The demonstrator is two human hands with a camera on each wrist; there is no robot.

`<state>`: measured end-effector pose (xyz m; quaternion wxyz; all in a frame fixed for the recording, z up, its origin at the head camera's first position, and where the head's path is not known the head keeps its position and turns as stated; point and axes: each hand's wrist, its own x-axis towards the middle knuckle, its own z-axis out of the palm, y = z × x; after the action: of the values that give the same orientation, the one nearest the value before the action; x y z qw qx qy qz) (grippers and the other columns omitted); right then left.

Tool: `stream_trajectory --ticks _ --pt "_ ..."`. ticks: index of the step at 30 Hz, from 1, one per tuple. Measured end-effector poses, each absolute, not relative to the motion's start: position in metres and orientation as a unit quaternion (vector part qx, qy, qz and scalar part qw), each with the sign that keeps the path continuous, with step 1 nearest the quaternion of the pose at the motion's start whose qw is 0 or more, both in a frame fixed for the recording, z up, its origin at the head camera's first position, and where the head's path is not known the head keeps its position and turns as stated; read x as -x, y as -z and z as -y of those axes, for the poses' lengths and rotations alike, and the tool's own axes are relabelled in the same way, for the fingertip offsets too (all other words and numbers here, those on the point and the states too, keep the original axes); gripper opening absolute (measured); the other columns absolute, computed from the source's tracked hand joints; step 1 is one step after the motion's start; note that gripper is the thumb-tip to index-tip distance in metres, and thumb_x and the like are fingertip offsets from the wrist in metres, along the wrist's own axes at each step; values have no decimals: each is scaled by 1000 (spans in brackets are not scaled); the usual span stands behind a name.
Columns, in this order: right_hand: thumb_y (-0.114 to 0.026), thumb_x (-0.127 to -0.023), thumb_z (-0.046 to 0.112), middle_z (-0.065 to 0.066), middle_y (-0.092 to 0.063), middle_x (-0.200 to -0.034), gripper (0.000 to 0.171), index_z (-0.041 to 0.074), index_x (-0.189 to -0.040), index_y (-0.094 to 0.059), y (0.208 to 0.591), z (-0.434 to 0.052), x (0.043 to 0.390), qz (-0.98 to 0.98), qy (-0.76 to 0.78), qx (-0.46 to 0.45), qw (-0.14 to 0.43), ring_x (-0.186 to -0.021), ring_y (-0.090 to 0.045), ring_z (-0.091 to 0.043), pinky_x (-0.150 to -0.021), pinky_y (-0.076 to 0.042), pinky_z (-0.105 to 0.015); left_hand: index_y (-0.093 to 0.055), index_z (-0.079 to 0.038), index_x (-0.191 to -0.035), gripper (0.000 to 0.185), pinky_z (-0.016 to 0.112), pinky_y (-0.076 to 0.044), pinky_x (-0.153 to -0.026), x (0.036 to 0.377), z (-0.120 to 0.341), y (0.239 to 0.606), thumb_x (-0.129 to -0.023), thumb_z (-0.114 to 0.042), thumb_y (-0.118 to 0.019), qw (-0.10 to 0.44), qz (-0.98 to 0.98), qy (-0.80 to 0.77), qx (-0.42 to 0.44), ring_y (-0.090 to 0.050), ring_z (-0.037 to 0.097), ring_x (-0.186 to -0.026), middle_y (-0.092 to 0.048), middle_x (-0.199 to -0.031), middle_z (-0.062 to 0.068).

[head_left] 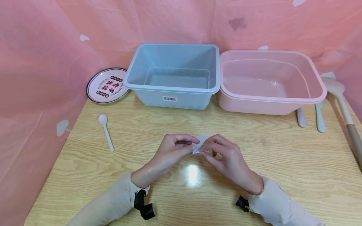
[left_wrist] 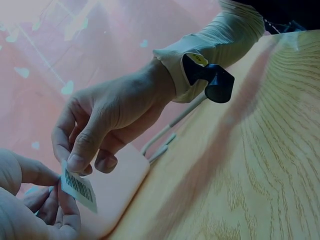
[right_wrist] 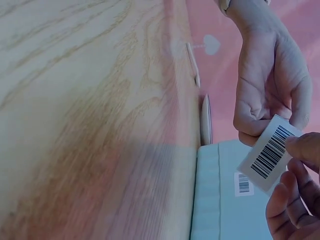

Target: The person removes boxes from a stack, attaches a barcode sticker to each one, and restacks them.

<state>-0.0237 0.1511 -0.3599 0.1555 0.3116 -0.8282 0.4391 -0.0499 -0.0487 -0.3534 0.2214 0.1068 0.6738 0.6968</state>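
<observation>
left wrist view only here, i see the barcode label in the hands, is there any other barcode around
Observer: Yes, besides the held label, the head view shows a barcode sticker on the front wall of a light blue bin.
Operator: anything left of that bin
Observer: In the head view, a white plate with red lettering.
Operator: and nearer the person on that side
Observer: A white spoon lies on the table, left of the left hand.

At the head view's right, the pink bin (head_left: 257, 106) hides the far ends of the lilac utensil (head_left: 301, 118) and green utensil (head_left: 320, 119); the frame crops the ladle (head_left: 345, 112). Centrally, the left hand (head_left: 172, 151) and right hand (head_left: 226, 154) partly cover the label (head_left: 201, 140).
</observation>
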Motion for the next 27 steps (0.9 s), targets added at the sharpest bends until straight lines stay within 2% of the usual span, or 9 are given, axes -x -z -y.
stream_trajectory --ticks 4,7,10,14,20,27 --pt "-66 -92 19 -2 -65 -91 12 11 -86 -71 361 -152 23 821 -439 -325 165 -74 -58 -14 -60 -46 -13 -68 8 -106 20 21 -55 -76 50 49 353 -89 -1 -64 220 -671 -700 -103 -65 8 -83 -68 -111 22" --pt "-70 -88 10 -3 -65 -91 1 10 -87 -71 363 -152 23 814 -439 -338 177 -72 -57 -14 -58 -46 -13 -67 9 -106 20 21 -55 -76 51 50 354 -89 0 -63 222 -668 -704 -94 -66 9 -85 -67 -112 22" --pt "-74 -83 3 -4 -65 -93 9 10 -88 -71 364 -153 22 810 -438 -345 182 -71 -56 -13 -56 -45 -13 -67 9 -107 20 21 -55 -77 52 51 355 -89 0 -63 222 -665 -708 -81 -66 9 -87 -67 -113 21" --pt "-70 -88 12 -4 -65 -92 2 10 -88 -71 365 -153 20 809 -435 -349 187 -70 -54 -12 -56 -44 -13 -67 8 -107 20 25 -56 -80 54 52 356 -89 1 -63 219 -669 -707 -68 -65 11 -90 -67 -114 20" --pt "-58 -95 29 -2 -65 -91 25 10 -85 -71 368 -156 16 819 -430 -339 171 -73 -55 -12 -55 -45 -15 -67 9 -105 19 24 -55 -81 57 53 357 -88 3 -63 206 -676 -706 -50 -64 11 -90 -67 -110 19" --pt "-57 -96 30 -2 -63 -91 26 11 -84 -70 369 -159 12 817 -439 -339 158 -77 -57 -12 -52 -45 -13 -67 10 -104 18 29 -56 -83 61 55 359 -88 4 -62 200 -676 -708 -25 -63 11 -87 -67 -105 16"
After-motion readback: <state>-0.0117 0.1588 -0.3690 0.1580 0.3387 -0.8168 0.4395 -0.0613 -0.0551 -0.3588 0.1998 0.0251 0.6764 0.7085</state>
